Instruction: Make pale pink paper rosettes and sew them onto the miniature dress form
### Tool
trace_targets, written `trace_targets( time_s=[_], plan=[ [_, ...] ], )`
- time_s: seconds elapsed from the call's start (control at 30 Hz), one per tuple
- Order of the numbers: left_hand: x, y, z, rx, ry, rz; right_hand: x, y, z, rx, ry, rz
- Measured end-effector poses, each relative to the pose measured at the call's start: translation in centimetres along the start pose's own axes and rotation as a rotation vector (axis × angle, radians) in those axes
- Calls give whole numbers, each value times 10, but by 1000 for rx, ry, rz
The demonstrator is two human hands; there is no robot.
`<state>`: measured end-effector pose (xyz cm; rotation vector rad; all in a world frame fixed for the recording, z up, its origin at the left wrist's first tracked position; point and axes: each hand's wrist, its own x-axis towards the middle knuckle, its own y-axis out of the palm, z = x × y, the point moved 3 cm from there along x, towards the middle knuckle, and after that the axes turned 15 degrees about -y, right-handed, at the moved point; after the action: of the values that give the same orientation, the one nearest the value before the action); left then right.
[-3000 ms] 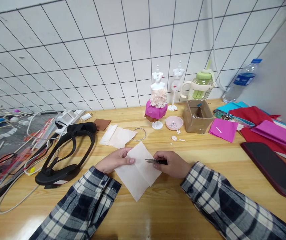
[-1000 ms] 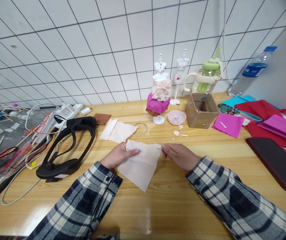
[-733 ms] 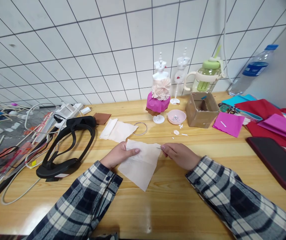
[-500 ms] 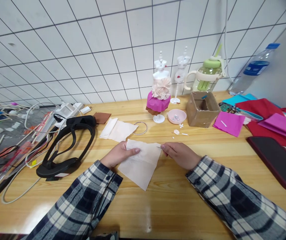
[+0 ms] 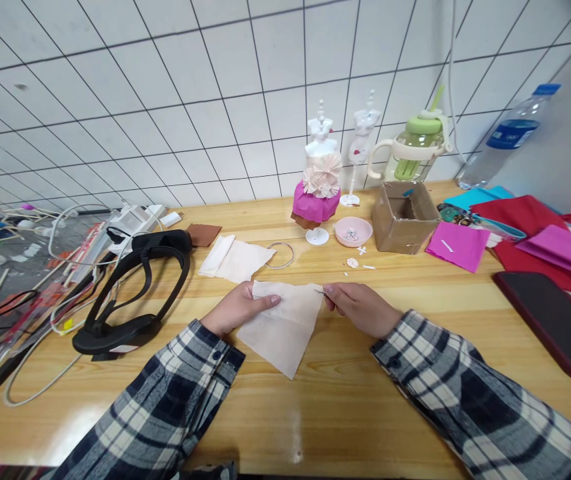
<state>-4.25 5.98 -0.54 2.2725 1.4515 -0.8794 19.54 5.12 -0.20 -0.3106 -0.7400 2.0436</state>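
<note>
A pale pink cloth (image 5: pixel 285 327) hangs over the wooden table, one corner pointing toward me. My left hand (image 5: pixel 238 308) pinches its upper left part, thumb on top and the other fingers behind. At the cloth's upper right corner, my right hand (image 5: pixel 362 308) is closed on a thin needle (image 5: pixel 319 291), whose tip meets the edge. Any thread is too fine to make out. Beyond the cloth lie another pale cloth (image 5: pixel 245 259) and a metal ring (image 5: pixel 281 255). A small dress form (image 5: pixel 318 180) wears a pink and magenta outfit.
Behind are a pink dish (image 5: pixel 354 232), a cardboard box (image 5: pixel 404 217) and a green-lidded jug (image 5: pixel 418 150). A black headset (image 5: pixel 135 300) and cables are left. Coloured cloths (image 5: pixel 458 247) and a phone (image 5: pixel 552 327) lie right, near a bottle (image 5: pixel 508 137).
The cloth's lower corner has shifted very slightly up and right. The needle tip is tilted a little differently at the cloth's edge. Both hands keep their hold.
</note>
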Motion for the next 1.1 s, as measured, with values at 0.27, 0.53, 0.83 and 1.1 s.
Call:
trace_targets(
  time_s=[0.27, 0.53, 0.83, 1.1],
  plan=[
    [0, 0, 1, 13, -3, -15, 0, -5, -2, 17, 61, 9],
    [0, -1, 1, 30, 5, -16, 0, -5, -4, 9, 62, 46],
    [1, -2, 1, 20, -13, -7, 0, -6, -3, 22, 58, 39],
    [-1, -1, -1, 30, -7, -14, 0, -7, -2, -12, 55, 43]
  ],
)
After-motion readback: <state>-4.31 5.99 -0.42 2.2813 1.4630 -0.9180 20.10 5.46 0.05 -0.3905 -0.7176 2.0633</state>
